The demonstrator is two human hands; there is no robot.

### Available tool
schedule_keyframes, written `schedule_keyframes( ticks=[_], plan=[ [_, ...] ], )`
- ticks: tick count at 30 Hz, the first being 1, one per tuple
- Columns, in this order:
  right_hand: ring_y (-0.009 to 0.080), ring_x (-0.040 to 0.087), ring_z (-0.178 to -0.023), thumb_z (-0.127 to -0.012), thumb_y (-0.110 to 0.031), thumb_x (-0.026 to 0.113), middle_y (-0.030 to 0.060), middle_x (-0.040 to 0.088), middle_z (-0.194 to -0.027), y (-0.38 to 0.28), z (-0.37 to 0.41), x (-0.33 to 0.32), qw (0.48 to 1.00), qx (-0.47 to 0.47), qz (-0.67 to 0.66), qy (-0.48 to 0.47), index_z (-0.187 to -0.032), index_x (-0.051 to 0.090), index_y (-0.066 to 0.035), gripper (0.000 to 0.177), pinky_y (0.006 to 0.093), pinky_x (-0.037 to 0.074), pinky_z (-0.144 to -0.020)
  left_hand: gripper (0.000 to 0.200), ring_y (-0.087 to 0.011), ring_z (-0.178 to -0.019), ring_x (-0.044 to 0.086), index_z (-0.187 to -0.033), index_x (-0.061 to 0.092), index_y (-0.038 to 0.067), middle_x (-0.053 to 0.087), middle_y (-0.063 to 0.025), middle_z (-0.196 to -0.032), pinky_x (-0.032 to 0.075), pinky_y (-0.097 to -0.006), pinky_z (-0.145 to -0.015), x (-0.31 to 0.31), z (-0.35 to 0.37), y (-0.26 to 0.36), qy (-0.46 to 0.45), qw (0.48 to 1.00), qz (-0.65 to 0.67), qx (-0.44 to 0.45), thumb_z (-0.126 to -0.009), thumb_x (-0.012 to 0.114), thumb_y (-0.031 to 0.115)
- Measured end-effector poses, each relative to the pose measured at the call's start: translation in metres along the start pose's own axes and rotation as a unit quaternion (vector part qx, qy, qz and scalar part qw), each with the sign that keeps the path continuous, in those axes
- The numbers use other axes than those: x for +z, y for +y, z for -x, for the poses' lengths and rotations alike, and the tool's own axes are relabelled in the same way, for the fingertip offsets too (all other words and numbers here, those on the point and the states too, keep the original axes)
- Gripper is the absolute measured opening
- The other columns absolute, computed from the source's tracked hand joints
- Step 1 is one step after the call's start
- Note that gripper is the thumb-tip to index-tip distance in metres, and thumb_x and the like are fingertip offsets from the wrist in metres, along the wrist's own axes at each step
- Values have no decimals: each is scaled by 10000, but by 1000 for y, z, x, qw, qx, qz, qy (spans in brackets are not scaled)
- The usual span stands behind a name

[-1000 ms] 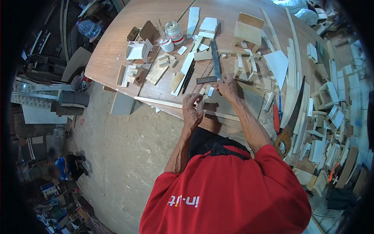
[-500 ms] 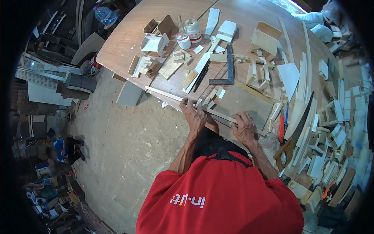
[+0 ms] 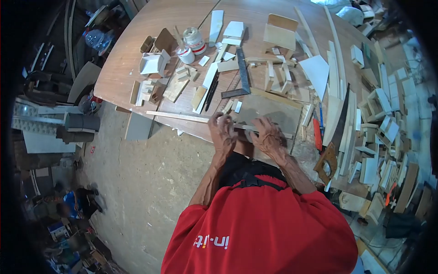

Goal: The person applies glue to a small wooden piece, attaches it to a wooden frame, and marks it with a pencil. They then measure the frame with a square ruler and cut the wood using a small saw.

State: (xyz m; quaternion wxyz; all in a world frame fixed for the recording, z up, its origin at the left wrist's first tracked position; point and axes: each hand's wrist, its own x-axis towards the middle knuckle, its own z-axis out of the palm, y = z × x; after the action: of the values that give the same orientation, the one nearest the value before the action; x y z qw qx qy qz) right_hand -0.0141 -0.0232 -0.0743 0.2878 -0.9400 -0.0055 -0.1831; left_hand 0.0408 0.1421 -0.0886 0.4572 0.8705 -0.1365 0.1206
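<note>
Plainly, our left hand (image 3: 222,132) and right hand (image 3: 268,137) curl at the wooden strip (image 3: 180,117), grip unclear; beyond them lies an L-shaped square (image 3: 243,73).

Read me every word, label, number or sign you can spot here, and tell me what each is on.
"in-" followed by what looks like "lit": on the red shirt, appearing upside down; the ending is unclear.
Too small to read: the red-and-white label on the larger jar.
Too small to read: the marking on the smaller jar.
I can't make out any other words or numbers.
</note>
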Motion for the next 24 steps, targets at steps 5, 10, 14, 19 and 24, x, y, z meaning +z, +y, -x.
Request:
schedule_keyframes(
  ticks=[5,10,14,19,24],
  plan=[
    [350,591,-743,-810,-232,690,142,585,-712,36,21,-27,974,217,-19,57,-840,634,-49,194,423,457,-682,198,-340,-937,502,-971,623,92,552,-127,-1005,419,-438,-798,37,-7,16,-74,990,-38,113,-777,644,61],
    [358,604,-815,-828,-168,643,171,634,-811,58,46,-58,942,326,15,78,-907,632,-37,154,446,463,-748,161,-329,-953,511,-939,640,126,569,-95,-996,413,-455,-794,57,-17,14,-159,977,-93,109,-781,647,159],
    [356,585,-949,-824,-97,574,185,624,-959,71,73,-81,923,340,150,96,-1006,605,-27,198,447,447,-879,138,-328,-1001,517,-922,666,137,582,-90,-1019,421,-463,-806,68,-26,11,-181,973,-108,98,-798,634,186],
    [366,496,-1080,-795,-98,568,165,550,-1090,95,71,-96,892,347,285,51,-1101,553,-24,315,466,452,-885,151,-330,-997,513,-938,667,135,586,-85,-1020,424,-464,-817,68,-26,7,-181,970,-126,102,-796,648,180],
    [367,518,-1033,-797,-146,594,193,537,-1060,124,62,-98,881,382,279,-12,-1063,543,-15,301,466,469,-844,157,-329,-995,509,-945,666,134,587,-82,-1011,424,-460,-815,69,-28,5,-197,967,-107,121,-795,652,175]
  ],
)
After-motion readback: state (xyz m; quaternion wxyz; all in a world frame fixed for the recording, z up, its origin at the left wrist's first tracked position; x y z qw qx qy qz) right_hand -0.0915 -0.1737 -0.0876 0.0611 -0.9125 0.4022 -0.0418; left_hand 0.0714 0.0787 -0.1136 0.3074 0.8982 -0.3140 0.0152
